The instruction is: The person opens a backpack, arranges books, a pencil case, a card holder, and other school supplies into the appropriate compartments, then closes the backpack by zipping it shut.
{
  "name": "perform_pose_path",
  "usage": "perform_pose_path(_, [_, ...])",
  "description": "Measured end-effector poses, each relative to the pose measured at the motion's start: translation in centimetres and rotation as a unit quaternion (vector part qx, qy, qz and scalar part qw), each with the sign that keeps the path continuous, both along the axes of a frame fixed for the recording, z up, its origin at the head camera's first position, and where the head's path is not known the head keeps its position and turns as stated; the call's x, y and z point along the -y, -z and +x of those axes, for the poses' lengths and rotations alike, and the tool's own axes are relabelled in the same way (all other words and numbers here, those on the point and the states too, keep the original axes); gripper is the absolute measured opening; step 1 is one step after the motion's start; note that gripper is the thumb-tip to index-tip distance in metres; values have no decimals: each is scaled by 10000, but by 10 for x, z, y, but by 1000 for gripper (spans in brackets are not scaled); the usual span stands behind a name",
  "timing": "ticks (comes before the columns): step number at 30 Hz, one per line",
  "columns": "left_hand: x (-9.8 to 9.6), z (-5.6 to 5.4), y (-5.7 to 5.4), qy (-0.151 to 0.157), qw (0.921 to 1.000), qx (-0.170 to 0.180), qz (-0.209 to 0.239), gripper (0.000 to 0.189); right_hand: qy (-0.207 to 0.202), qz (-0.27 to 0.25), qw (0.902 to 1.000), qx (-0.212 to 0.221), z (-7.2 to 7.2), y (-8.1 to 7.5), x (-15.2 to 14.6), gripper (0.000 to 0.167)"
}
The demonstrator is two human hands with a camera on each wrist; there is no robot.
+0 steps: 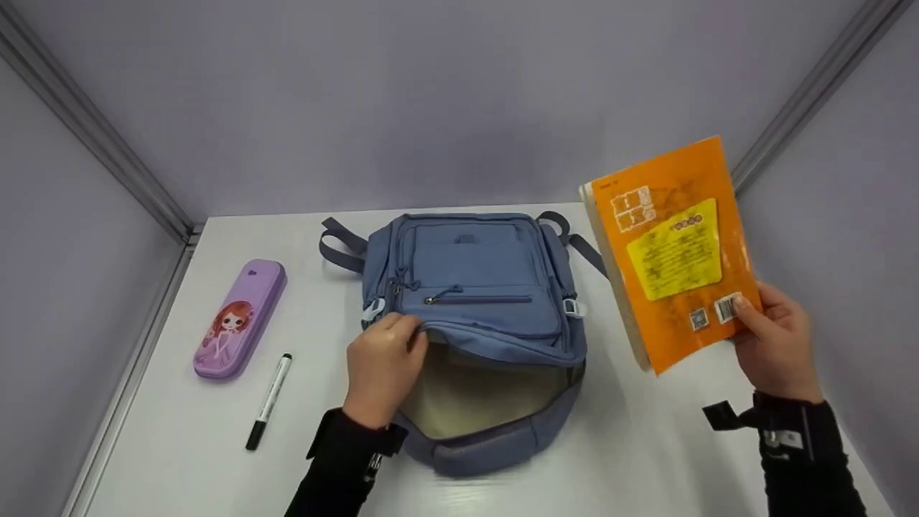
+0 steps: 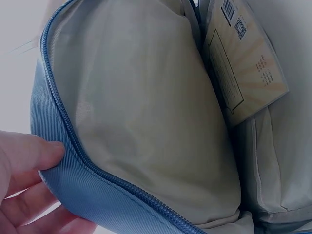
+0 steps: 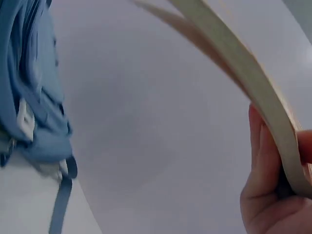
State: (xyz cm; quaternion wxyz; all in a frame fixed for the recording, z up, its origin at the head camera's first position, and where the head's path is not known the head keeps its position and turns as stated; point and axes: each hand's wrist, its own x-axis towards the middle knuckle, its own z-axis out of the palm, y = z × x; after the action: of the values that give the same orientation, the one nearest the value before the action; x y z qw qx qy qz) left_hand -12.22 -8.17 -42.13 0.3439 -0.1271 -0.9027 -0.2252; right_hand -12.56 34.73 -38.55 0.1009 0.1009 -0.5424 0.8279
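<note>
A blue backpack (image 1: 474, 262) lies on the table, its main compartment unzipped and gaping toward me. My left hand (image 1: 384, 370) pinches the upper edge of the opening; in the left wrist view its thumb lies on the blue fabric beside the zipper (image 2: 83, 156). Inside, past the beige lining (image 2: 146, 107), sits a flat item with a sunburst print, a barcode and a QR code (image 2: 243, 63). My right hand (image 1: 779, 345) grips an orange book (image 1: 671, 251) by its lower corner, raised to the right of the backpack. Its page edges (image 3: 258, 87) bend in the right wrist view.
On the left of the white table (image 1: 309, 459) lie a purple pencil case (image 1: 240, 319) with a cartoon girl on it and a white marker (image 1: 271, 401) with a black cap. Grey straps (image 1: 343, 244) stick out behind the backpack. Pale panels (image 1: 459, 108) enclose the table.
</note>
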Motion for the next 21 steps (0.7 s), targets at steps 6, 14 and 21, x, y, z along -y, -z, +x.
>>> perform_pose_path(6, [1, 0, 0, 42, 10000, 50, 25, 8, -2833, -235, 9588, 5, 19, 17, 32, 50])
perform_pose_path(14, [3, -2, 0, 100, 9999, 74, 45, 7, -4960, -19, 8567, 1416, 43, 64, 77, 44])
perform_pose_path(21, [4, -2, -3, 153, 9997, 208, 45, 7, -5111, 610, 8180, 2569, 52, 110, 92, 38])
